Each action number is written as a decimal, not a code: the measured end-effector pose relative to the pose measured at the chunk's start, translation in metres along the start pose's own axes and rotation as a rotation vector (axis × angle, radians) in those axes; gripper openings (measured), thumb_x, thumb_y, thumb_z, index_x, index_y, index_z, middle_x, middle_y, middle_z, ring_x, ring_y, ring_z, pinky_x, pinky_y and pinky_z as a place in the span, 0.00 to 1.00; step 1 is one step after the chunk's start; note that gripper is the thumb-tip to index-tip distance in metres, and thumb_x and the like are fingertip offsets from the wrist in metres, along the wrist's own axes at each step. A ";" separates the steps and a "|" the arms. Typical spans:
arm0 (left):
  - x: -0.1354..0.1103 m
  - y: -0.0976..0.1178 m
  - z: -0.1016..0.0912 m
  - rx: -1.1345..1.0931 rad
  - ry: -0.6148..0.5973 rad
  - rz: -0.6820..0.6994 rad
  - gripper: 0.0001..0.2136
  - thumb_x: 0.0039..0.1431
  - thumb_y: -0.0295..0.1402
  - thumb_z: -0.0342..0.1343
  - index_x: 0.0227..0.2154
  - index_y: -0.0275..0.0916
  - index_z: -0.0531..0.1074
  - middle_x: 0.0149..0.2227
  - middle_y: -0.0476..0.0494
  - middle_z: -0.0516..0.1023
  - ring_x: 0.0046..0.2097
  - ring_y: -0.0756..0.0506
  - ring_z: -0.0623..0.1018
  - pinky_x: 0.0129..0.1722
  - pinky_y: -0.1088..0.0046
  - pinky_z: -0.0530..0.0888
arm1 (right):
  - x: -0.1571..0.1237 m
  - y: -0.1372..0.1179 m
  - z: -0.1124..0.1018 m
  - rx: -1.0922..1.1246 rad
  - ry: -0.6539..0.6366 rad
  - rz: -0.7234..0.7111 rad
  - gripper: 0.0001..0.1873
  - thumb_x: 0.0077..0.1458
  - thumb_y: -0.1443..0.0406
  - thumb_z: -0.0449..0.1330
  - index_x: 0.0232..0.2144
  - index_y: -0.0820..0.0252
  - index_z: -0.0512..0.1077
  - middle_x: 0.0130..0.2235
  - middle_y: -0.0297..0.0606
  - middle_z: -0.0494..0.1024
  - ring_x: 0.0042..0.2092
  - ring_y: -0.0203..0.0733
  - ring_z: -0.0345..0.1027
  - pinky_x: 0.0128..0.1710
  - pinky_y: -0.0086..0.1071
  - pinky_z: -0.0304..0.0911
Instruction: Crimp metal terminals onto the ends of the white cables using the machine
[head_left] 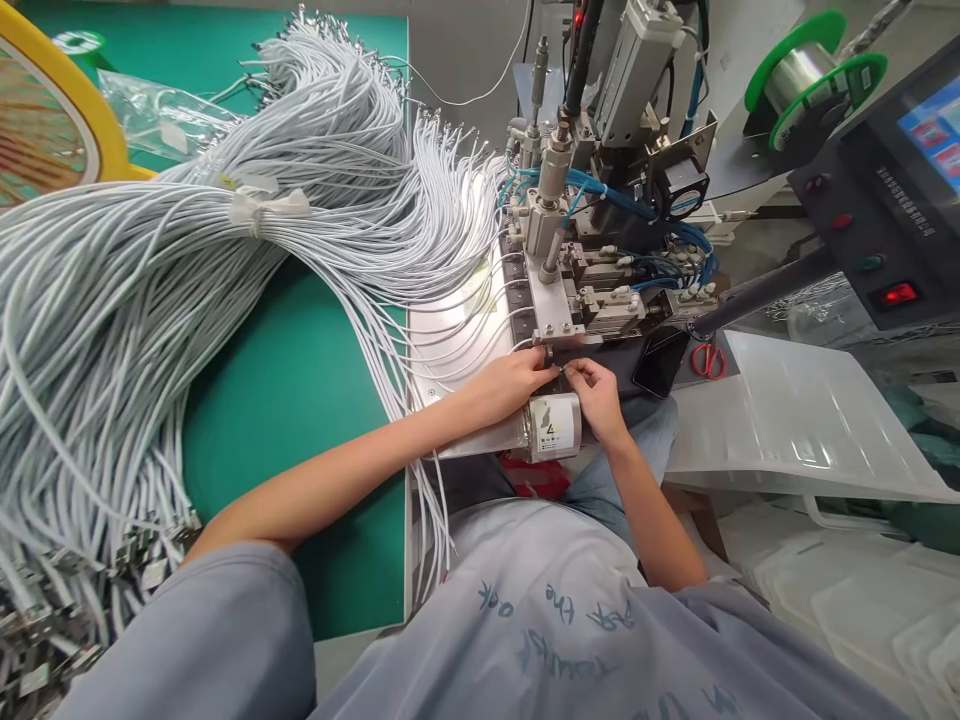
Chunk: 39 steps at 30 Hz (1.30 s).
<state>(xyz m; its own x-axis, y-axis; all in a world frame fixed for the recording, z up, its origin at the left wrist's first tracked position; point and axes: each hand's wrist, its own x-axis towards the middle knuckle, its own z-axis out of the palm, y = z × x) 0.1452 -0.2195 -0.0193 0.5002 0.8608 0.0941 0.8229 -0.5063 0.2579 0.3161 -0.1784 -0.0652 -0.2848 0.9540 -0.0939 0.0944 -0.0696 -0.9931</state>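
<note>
My left hand (508, 383) and my right hand (598, 390) meet at the front edge of a soldering machine (585, 250). Both pinch the end of a thin white cable (480, 345) just below the machine's fixture row. The fingers of each hand are pressed together on the cable tip, which is too small to see in detail. A small grey cylinder with a label (555, 427) sits right under my hands. Several other white cables lie in the fixture slots to the left.
A huge bundle of white cables (150, 300) covers the green mat (292, 400) on the left. A phone (660, 362) and red scissors (708, 360) lie right of my hands. A control box (892, 200) and a green solder spool (810, 75) stand at right.
</note>
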 end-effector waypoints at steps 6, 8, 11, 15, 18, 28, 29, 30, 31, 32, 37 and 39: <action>0.000 0.001 -0.005 0.086 -0.038 0.035 0.15 0.65 0.24 0.40 0.46 0.33 0.70 0.38 0.40 0.71 0.40 0.46 0.72 0.36 0.74 0.69 | 0.004 -0.008 -0.002 0.036 -0.040 0.142 0.09 0.41 0.59 0.59 0.23 0.59 0.68 0.21 0.29 0.65 0.24 0.32 0.55 0.23 0.28 0.52; 0.000 0.000 -0.003 0.112 -0.030 0.049 0.14 0.65 0.25 0.40 0.45 0.34 0.70 0.39 0.40 0.71 0.40 0.46 0.72 0.37 0.73 0.69 | 0.006 -0.010 -0.004 0.046 -0.072 0.203 0.09 0.40 0.59 0.59 0.22 0.59 0.68 0.20 0.28 0.63 0.23 0.31 0.53 0.22 0.28 0.49; 0.000 0.000 -0.001 0.149 -0.020 0.063 0.14 0.65 0.24 0.40 0.43 0.33 0.70 0.39 0.39 0.71 0.41 0.45 0.73 0.37 0.72 0.70 | 0.009 -0.013 -0.006 0.064 -0.131 0.271 0.10 0.39 0.58 0.61 0.21 0.59 0.68 0.19 0.27 0.62 0.21 0.30 0.52 0.20 0.27 0.48; 0.000 0.002 -0.004 0.177 -0.014 0.079 0.13 0.64 0.23 0.41 0.42 0.32 0.70 0.40 0.37 0.71 0.41 0.44 0.74 0.39 0.70 0.71 | 0.010 -0.015 -0.007 0.053 -0.137 0.291 0.11 0.37 0.58 0.62 0.21 0.60 0.69 0.18 0.27 0.62 0.21 0.30 0.52 0.20 0.26 0.48; 0.000 0.004 -0.007 0.204 -0.015 0.078 0.13 0.64 0.23 0.41 0.42 0.32 0.70 0.40 0.36 0.71 0.41 0.45 0.74 0.39 0.69 0.72 | 0.010 -0.015 -0.006 0.050 -0.091 0.253 0.12 0.37 0.57 0.62 0.22 0.60 0.70 0.20 0.29 0.66 0.23 0.31 0.56 0.21 0.27 0.50; 0.001 0.004 -0.009 0.230 -0.023 0.111 0.11 0.62 0.22 0.43 0.40 0.31 0.70 0.34 0.39 0.70 0.37 0.45 0.74 0.35 0.71 0.72 | 0.014 -0.013 -0.003 0.011 -0.089 0.195 0.16 0.38 0.53 0.63 0.22 0.59 0.68 0.22 0.32 0.68 0.26 0.36 0.61 0.23 0.29 0.56; 0.000 0.005 -0.010 0.230 -0.020 0.112 0.11 0.62 0.21 0.43 0.40 0.31 0.70 0.34 0.39 0.69 0.37 0.45 0.74 0.35 0.71 0.71 | 0.014 -0.012 -0.003 0.029 -0.102 0.213 0.17 0.38 0.52 0.63 0.22 0.58 0.67 0.21 0.31 0.67 0.25 0.35 0.60 0.23 0.28 0.55; 0.001 0.005 -0.010 0.232 -0.020 0.111 0.11 0.62 0.21 0.43 0.40 0.31 0.71 0.34 0.40 0.69 0.37 0.45 0.74 0.35 0.71 0.71 | 0.013 -0.012 -0.003 0.048 -0.115 0.231 0.18 0.38 0.51 0.63 0.22 0.58 0.66 0.21 0.30 0.66 0.25 0.34 0.59 0.23 0.28 0.54; 0.001 0.006 -0.011 0.233 -0.023 0.109 0.11 0.62 0.21 0.43 0.40 0.31 0.71 0.34 0.39 0.70 0.38 0.45 0.74 0.35 0.72 0.71 | 0.013 -0.011 -0.002 0.063 -0.127 0.245 0.18 0.38 0.51 0.63 0.22 0.58 0.66 0.20 0.29 0.65 0.24 0.33 0.58 0.23 0.28 0.52; 0.000 0.006 -0.011 0.234 -0.026 0.106 0.11 0.62 0.21 0.43 0.40 0.31 0.71 0.35 0.39 0.70 0.38 0.45 0.74 0.35 0.72 0.71 | 0.012 -0.010 -0.002 0.072 -0.137 0.252 0.19 0.39 0.50 0.63 0.22 0.58 0.65 0.20 0.29 0.64 0.23 0.32 0.56 0.22 0.27 0.51; -0.002 0.009 -0.015 0.220 -0.053 0.071 0.12 0.61 0.21 0.44 0.42 0.31 0.70 0.37 0.38 0.71 0.38 0.45 0.74 0.35 0.70 0.70 | 0.009 -0.006 0.001 0.033 -0.168 0.158 0.20 0.45 0.49 0.59 0.20 0.57 0.61 0.19 0.28 0.59 0.23 0.32 0.50 0.23 0.28 0.48; -0.005 0.010 -0.018 0.225 -0.092 0.031 0.10 0.59 0.21 0.46 0.38 0.31 0.72 0.36 0.38 0.71 0.37 0.44 0.75 0.35 0.69 0.70 | 0.010 -0.003 0.001 -0.010 -0.167 0.093 0.20 0.48 0.49 0.56 0.18 0.56 0.58 0.19 0.27 0.56 0.23 0.32 0.48 0.23 0.29 0.47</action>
<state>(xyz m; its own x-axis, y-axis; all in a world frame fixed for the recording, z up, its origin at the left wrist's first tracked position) 0.1456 -0.2275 0.0004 0.5404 0.8413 0.0084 0.8407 -0.5404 0.0344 0.3118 -0.1691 -0.0629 -0.4288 0.8817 -0.1966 0.1371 -0.1516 -0.9789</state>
